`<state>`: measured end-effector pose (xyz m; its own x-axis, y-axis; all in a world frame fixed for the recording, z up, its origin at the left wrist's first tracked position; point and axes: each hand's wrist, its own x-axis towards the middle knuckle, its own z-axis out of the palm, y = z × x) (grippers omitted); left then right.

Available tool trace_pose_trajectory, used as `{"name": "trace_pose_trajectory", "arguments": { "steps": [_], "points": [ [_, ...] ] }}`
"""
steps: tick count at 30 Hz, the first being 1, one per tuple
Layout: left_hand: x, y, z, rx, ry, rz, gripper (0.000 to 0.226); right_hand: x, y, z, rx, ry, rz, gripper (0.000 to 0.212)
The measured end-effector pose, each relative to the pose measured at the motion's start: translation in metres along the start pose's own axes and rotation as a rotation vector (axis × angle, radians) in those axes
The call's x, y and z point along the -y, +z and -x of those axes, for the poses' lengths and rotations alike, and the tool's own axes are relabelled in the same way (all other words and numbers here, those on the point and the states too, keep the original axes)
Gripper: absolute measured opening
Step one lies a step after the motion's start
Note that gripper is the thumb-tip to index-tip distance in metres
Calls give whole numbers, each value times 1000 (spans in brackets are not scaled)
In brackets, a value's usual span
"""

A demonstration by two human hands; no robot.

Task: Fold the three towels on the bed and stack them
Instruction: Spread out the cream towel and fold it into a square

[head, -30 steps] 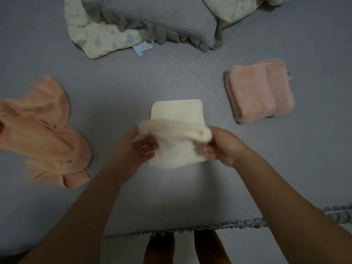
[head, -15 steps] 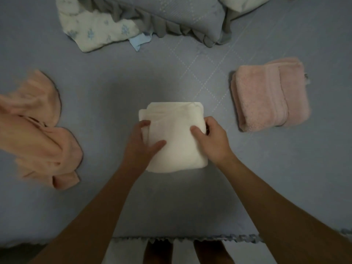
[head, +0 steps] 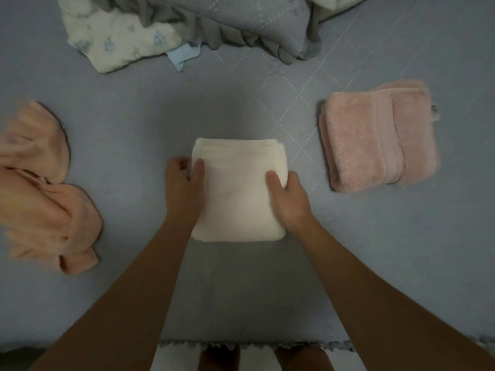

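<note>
A cream towel (head: 238, 194) lies folded into a thick rectangle in the middle of the bed (head: 134, 124). My left hand (head: 183, 190) grips its left edge, thumb on top. My right hand (head: 290, 200) grips its right edge the same way. A pink towel (head: 375, 137) lies folded to the right, apart from the cream one. At the far left a peach towel (head: 40, 188) lies crumpled and unfolded.
A grey-blue ruffled pillow (head: 235, 20) and a pale floral cloth (head: 115, 41) lie at the far side of the bed. The bed's ruffled front edge (head: 254, 345) runs along the bottom, with a person's feet below it.
The raised front half of the cream towel has been folded over and laid flat. My hands have slid from its top to its left and right edges.
</note>
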<state>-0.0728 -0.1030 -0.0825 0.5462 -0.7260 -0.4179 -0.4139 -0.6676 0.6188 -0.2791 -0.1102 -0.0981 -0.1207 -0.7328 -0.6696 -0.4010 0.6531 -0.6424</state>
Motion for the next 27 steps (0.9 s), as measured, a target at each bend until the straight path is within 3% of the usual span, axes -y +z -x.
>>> {"name": "trace_pose_trajectory", "arguments": {
  "steps": [2,4,8,11,14,18,22,24,27],
  "points": [
    [8,0,15,98,-111,57,64,-12,1,6,110,95,-99,48],
    [21,-3,34,205,-233,78,75,-21,0,12,177,167,-216,46],
    [32,-14,55,349,-446,321,63,-24,-10,23,220,139,-230,19],
    [-1,-11,66,297,-271,324,38,-9,-39,33,85,-2,-186,23],
    [-66,12,79,269,-71,334,35,23,-106,32,-79,-119,-178,27],
    [-141,81,88,399,44,320,42,47,-205,-10,-340,-169,14,39],
    [-164,154,81,492,-22,117,58,14,-235,-65,-287,37,447,75],
    [-164,165,68,531,-50,45,59,2,-226,-79,-290,127,362,84],
    [-163,154,56,590,-35,-17,62,-3,-221,-86,-294,118,254,86]
  ]
}}
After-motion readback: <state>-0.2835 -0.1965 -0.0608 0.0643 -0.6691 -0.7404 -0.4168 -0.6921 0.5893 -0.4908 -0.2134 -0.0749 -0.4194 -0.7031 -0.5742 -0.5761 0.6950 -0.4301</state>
